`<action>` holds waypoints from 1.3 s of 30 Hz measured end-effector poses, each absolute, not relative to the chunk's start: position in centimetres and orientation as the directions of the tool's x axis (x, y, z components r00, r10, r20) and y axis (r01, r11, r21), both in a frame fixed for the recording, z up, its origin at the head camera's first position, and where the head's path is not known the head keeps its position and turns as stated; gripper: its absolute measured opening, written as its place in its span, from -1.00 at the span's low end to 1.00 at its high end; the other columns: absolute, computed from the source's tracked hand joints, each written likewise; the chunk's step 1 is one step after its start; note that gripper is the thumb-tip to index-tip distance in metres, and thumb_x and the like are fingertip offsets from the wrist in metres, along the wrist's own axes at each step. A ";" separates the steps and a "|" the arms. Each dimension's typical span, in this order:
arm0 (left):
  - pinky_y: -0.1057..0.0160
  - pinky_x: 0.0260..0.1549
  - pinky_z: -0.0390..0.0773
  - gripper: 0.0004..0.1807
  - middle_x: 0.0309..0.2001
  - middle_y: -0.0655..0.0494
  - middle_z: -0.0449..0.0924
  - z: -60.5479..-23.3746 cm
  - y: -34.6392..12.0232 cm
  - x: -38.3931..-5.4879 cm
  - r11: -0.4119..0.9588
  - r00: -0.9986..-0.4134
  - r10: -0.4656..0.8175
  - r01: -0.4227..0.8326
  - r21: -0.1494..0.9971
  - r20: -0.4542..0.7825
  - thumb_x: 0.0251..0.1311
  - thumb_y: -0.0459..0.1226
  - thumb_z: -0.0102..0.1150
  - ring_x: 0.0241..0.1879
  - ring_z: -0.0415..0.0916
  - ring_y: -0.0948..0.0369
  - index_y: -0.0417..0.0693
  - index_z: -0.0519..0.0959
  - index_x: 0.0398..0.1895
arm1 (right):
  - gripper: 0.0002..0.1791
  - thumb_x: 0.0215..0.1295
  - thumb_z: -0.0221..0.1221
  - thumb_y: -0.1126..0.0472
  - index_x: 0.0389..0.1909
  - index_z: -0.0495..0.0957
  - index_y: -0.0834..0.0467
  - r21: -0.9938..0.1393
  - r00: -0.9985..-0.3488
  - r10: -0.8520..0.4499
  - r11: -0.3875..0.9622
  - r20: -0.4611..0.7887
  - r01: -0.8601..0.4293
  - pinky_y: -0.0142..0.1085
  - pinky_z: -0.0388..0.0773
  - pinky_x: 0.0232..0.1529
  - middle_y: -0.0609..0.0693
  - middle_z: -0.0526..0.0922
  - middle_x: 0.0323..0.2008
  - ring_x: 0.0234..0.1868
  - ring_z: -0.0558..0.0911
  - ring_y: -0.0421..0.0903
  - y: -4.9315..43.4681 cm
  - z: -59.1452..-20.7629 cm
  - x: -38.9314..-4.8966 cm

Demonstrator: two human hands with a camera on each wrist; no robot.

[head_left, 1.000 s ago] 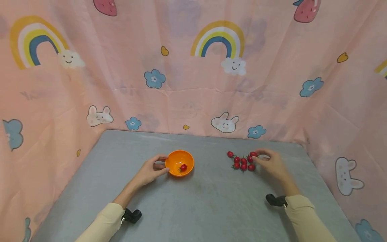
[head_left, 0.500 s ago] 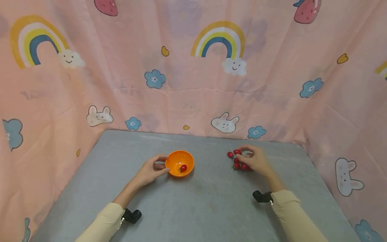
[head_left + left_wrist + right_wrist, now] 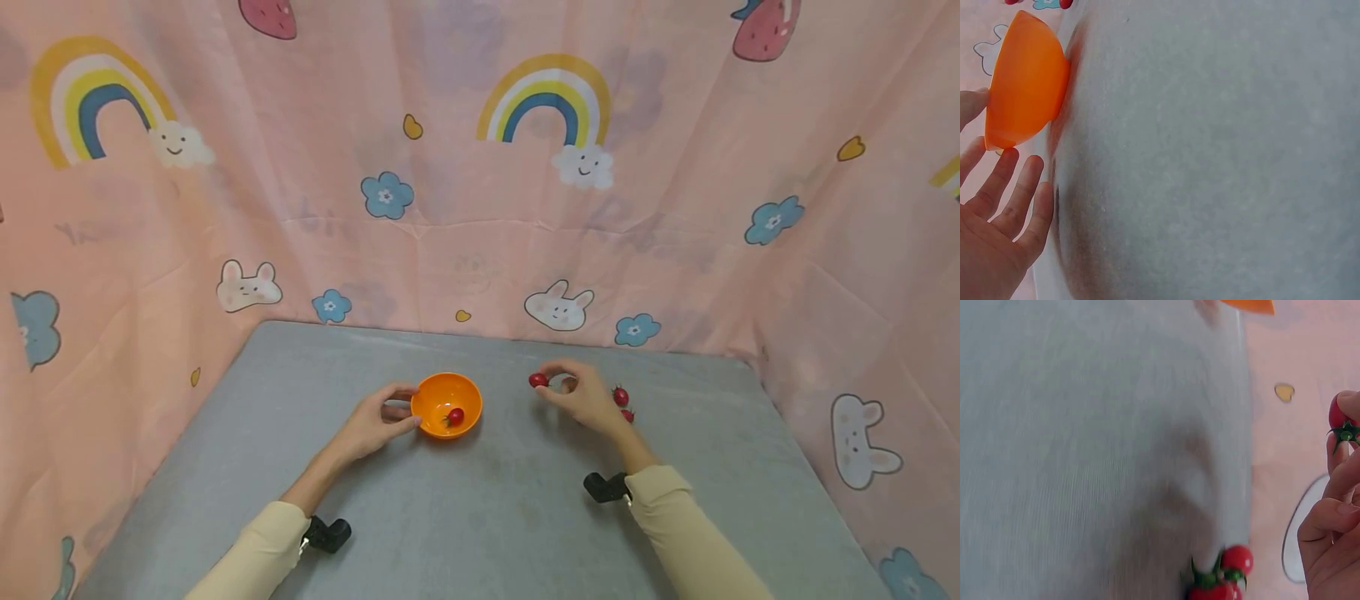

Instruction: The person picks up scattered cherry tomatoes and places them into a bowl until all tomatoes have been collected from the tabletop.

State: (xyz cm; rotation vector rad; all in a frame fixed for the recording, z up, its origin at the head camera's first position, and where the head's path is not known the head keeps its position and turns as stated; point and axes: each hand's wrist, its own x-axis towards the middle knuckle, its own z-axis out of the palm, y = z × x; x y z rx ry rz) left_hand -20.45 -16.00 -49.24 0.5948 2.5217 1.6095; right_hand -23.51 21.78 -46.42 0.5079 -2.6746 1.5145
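Note:
My left hand (image 3: 371,423) holds the left side of an orange bowl (image 3: 429,400) between thumb and fingertips, which meet it at the rim; the remaining fingers spread below it in the left wrist view. One cherry tomato (image 3: 455,416) with a green stem lies inside the bowl. Right of the bowl, my right hand (image 3: 587,400) pinches another cherry tomato (image 3: 537,379) between thumb and fingers above the table. Its green calyx (image 3: 1346,432) shows in the right wrist view. Behind that hand more cherry tomatoes (image 3: 621,396) lie on the table, most of the cluster hidden.
The grey table (image 3: 480,517) reaches back to a pink curtain (image 3: 450,250) printed with rainbows, rabbits and flowers, which also hangs along both sides. A black wrist-worn device (image 3: 327,535) sits on the left wrist and a similar one (image 3: 604,487) on the right.
My right hand has lifted a cherry tomato from the right of the cluster and carried it left toward the bowl. My left hand and the bowl have stayed put.

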 end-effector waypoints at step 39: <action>0.06 -0.05 0.63 -0.49 0.16 -0.23 0.54 -49.1 -16.0 -20.4 0.377 -0.921 0.371 0.266 0.887 0.119 0.29 -0.34 0.37 -0.05 0.66 -0.03 -0.22 0.47 0.28 | -0.70 0.28 0.41 0.27 -0.02 0.65 0.28 -0.844 -0.859 -0.483 0.380 0.169 -0.380 -0.39 0.26 -0.63 0.14 0.66 -0.11 -0.69 0.25 -0.17 14.3 -46.8 -24.5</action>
